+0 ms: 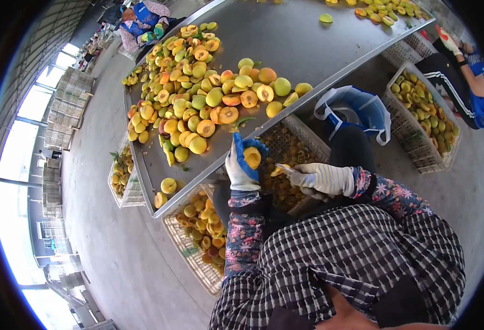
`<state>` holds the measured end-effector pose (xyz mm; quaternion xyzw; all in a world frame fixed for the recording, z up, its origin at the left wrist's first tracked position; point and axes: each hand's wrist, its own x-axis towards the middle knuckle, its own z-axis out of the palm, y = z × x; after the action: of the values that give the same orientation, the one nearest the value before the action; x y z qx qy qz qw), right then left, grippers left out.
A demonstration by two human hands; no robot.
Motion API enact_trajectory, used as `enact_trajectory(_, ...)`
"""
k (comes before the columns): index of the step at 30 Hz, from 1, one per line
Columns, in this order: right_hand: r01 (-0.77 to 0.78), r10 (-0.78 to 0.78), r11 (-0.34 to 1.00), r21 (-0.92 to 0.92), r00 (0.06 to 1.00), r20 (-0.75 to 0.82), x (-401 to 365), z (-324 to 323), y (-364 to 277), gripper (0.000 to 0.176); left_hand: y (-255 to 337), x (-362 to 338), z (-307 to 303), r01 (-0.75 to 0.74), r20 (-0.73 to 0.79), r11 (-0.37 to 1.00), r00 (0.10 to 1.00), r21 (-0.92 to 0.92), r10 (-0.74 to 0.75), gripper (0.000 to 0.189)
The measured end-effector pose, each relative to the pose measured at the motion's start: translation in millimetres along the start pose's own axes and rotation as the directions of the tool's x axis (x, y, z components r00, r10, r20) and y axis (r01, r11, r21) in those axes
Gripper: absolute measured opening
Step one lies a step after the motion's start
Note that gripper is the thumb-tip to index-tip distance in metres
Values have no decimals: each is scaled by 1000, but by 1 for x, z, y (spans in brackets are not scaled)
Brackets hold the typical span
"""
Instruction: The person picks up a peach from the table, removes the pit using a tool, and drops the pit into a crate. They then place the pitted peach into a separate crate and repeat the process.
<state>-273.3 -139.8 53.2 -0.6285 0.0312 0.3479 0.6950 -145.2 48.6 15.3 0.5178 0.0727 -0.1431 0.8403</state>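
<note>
My left hand point(244, 168), in a white glove with blue palm and fingers, is closed around a yellow peach half point(252, 157), cut face up. To its right, my right hand point(324, 179) wears a striped glove. Its fingers are wrapped round a small tool, mostly hidden, whose tip carries a yellowish-brown bit point(279, 170) close to the peach half. Below both hands is a crate point(311, 135) of brown pits and scraps. Just beyond my left hand, a heap of peaches point(198, 102), many halved, covers part of the metal table point(269, 47).
A crate of peach halves point(202, 228) stands left of my legs, another crate point(122, 173) beyond the table corner. At right are a blue-and-white bag point(357, 107) and a full crate point(423, 118). Co-workers sit at far left point(143, 22) and right point(476, 82).
</note>
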Motion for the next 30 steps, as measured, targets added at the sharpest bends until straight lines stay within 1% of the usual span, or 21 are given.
enact_trajectory(1, 52, -58, 991, -120, 997, -44, 3, -2, 11, 38, 6, -6, -9, -182, 67, 960, 983, 215, 171, 40)
enact_trajectory(2, 223, -306, 812, -540, 950, -68, 15, -11, 33, 40, 12, -13, -17, -361, 132, 841, 932, 402, 337, 36)
enact_trajectory(3, 127, -230, 728, -674, 971, -66, 15, -16, 40, 39, 32, -28, -20, -465, 197, 739, 883, 488, 426, 32)
enact_trajectory(5, -51, -89, 475, -879, 991, -105, 14, -22, 48, 40, 47, -35, -74, -310, 45, 773, 938, 553, 345, 30)
enact_trajectory(6, -78, -41, 443, -893, 993, -107, 11, -22, 45, 42, 56, -39, -101, -203, -52, 787, 957, 583, 285, 29)
enact_trajectory(7, -102, 5, 414, -905, 994, -110, 8, -21, 41, 43, 67, -47, -119, -35, -195, 784, 961, 620, 197, 29)
enact_trajectory(8, -127, 40, 415, -901, 992, -121, 6, -20, 36, 48, 86, -61, -113, 50, -164, 452, 963, 891, 216, 29)
enact_trajectory(9, -118, 26, 435, -893, 993, -118, 9, -20, 38, 48, 104, -78, -108, 132, -136, 34, 967, 991, 214, 30)
enact_trajectory(10, -108, 17, 452, -886, 994, -112, 10, -19, 40, 49, 92, -64, -160, 34, -2, -100, 952, 994, 305, 35)
enact_trajectory(13, -70, 1, 428, -901, 997, -77, 22, -20, 40, 51, 99, -32, -138, -98, 22, 184, 925, 978, 378, 37)
enact_trajectory(15, -71, 24, 396, -915, 997, -67, 26, -18, 33, 47, 98, 3, -95, -145, 105, 75, 916, 987, 387, 37)
enact_trajectory(17, -105, 64, 372, -922, 994, -88, 26, -15, 19, 40, 86, 48, -60, -275, 256, -6, 886, 961, 386, 36)
enact_trajectory(18, -71, -25, 422, -904, 996, -90, 27, -17, 25, 38, 81, 71, -44, -263, 260, -31, 917, 964, 303, 39)
enact_trajectory(19, -64, -60, 445, -893, 993, -101, 26, -18, 29, 37, 74, 93, -32, -251, 258, -58, 941, 966, 221, 42)
enact_trajectory(21, -30, -139, 477, -878, 984, -109, 24, -20, 35, 36, 55, 140, -24, -366, 399, -242, 911, 899, 102, 51)
enact_trajectory(23, 81, -287, 501, -862, 955, -78, 27, -31, 60, 36, 29, 177, -25, -205, 253, -377, 964, 903, 82, 60)
enact_trajectory(25, 37, -225, 486, -873, 971, -84, 19, -32, 51, 37, 30, 181, -11, -106, 111, -417, 994, 903, -12, 67)
enact_trajectory(27, -6, -163, 495, -869, 982, -99, 17, -33, 44, 37, 35, 175, -1, -99, 80, -431, 995, 897, -62, 68)
enact_trajectory(28, -28, -129, 501, -865, 986, -106, 16, -33, 40, 37, 43, 172, 8, -73, 8, -460, 990, 885, -143, 70)
enact_trajectory(29, -33, -122, 496, -868, 987, -107, 14, -32, 36, 37, 47, 169, 8, -80, 0, -465, 985, 882, -170, 70)
enact_trajectory(30, -36, -118, 492, -870, 987, -108, 14, -30, 30, 38, 46, 166, 3, -82, 27, -410, 990, 908, -138, 72)
